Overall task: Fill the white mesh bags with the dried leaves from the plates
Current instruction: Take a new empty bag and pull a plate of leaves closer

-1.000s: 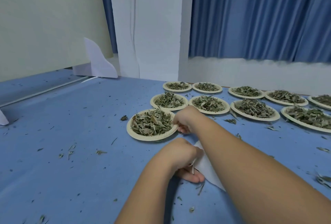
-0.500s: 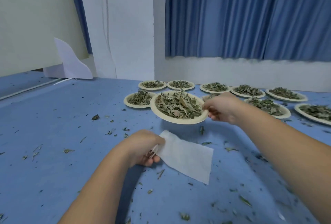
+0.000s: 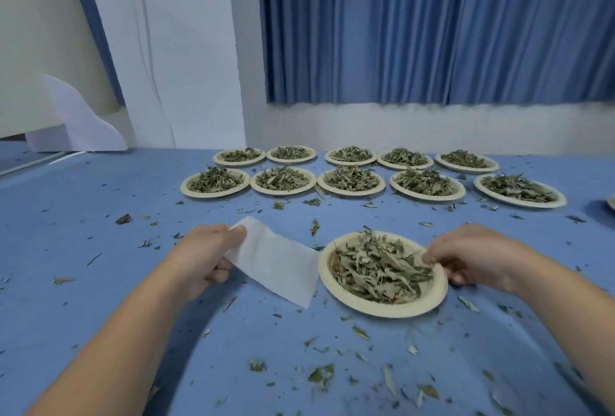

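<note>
Now pinches white mesh bag with left hand over worktop centre; grips plate rim with right hand, fingertips half lost among dried leaves. Open room leftward; more plates along far edge.

The plate lies between the hands, with its right rim gripped by the right hand. Leaves lie on it. The bag extends from the left hand rightward to the plate's left rim. Two rows of plates lie behind both hands.

Open blue cloth before plate rows
</note>
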Available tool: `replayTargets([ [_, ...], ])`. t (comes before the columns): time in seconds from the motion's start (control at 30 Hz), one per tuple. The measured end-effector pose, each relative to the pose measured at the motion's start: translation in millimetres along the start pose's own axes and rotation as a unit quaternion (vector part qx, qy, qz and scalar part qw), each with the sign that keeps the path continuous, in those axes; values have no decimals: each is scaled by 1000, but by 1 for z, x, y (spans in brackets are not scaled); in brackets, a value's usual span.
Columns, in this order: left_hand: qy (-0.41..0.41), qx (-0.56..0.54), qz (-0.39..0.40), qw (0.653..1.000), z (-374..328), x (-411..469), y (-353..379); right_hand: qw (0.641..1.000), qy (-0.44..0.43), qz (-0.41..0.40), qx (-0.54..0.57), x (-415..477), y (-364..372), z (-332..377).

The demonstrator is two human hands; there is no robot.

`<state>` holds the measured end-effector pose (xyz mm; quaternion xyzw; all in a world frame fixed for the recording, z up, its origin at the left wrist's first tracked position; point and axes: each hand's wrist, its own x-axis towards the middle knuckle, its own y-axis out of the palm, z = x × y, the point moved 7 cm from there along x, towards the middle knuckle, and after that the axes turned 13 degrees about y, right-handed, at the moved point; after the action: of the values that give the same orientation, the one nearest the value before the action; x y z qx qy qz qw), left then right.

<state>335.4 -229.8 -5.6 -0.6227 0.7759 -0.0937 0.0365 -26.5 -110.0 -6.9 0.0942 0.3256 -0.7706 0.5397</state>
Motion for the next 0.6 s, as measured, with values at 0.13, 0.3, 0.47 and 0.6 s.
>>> replayTargets([
  [0.13,16,63,-21,998,-9,-8,-2,1000,-11,3,-29,-6,-7,-7],
  [0.3,75,138,-80,984,-38,-17,-2,998,-21,5,-57,-15,-8,-9],
  [0.47,212,212,-177,938,-85,-22,-2,997,-39,-42,-61,-21,-17,-3],
  [0.6,348,268,-202,875,-123,-27,24,981,-97,-160,-50,-29,-28,8],
])
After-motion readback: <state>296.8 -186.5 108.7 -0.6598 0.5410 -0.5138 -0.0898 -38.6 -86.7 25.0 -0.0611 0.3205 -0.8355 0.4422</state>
